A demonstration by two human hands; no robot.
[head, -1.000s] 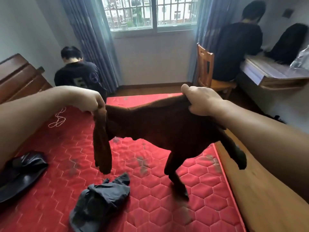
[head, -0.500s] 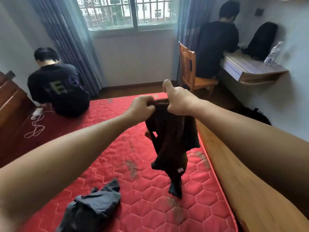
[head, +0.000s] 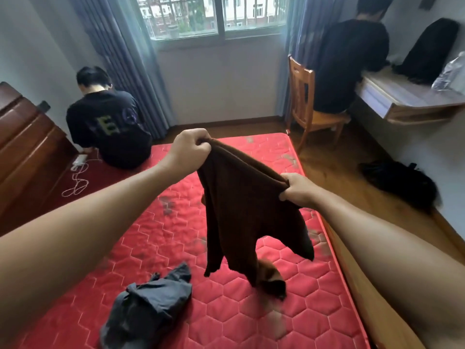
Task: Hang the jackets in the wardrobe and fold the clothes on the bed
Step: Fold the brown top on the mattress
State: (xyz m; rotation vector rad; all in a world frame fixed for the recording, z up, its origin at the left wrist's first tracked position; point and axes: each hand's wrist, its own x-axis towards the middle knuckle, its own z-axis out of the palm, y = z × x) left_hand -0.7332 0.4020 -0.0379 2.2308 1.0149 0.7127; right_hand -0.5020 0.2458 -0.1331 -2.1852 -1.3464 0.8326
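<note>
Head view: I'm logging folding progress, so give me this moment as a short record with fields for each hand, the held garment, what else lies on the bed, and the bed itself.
left hand: shut on the top edge of the brown garment, raised over the mattress
right hand: shut on the same top edge, lower and nearer
brown garment: doubled, hanging between both hands, lowest end touching the mattress
grey garment: crumpled on the mattress, apart from the brown one, unfolded
red mattress: bare, quilted, stained patches

Brown garment (head: 249, 212) bottom end motion-blurred on mattress (head: 176, 235); both forearms cut off by frame edges.
</note>
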